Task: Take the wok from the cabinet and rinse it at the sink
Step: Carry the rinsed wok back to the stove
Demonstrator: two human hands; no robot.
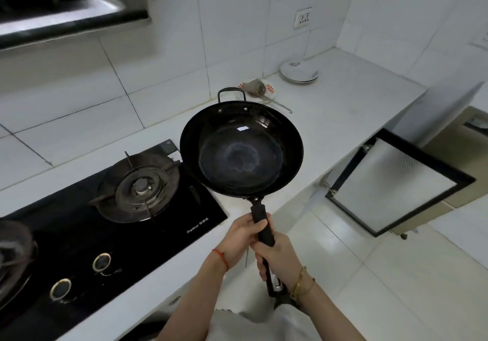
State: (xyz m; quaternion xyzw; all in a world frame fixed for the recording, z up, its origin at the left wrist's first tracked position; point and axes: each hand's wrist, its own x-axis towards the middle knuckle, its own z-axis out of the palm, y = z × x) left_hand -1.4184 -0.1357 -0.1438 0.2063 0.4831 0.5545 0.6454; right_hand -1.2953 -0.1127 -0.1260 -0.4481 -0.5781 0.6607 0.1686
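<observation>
A black wok (pixel 241 150) with a long black handle and a small loop handle on its far rim hangs level above the white counter, just right of the gas stove. Both hands grip its long handle. My left hand (pixel 244 236) wraps the handle close to the bowl. My right hand (pixel 280 257) holds it lower down, nearer the handle's metal end. The wok's inside looks dark and bare, with a pale ring at the bottom. An open cabinet door (pixel 396 182) with a frosted panel stands out under the counter at the right. No sink is in view.
A black glass gas stove (pixel 105 224) with a burner (pixel 141 185) and two knobs fills the left counter. At the back lie a plate with a scrubber and a metal utensil (pixel 260 89) and a white dish (pixel 299 72). A range hood (pixel 68 5) hangs top left.
</observation>
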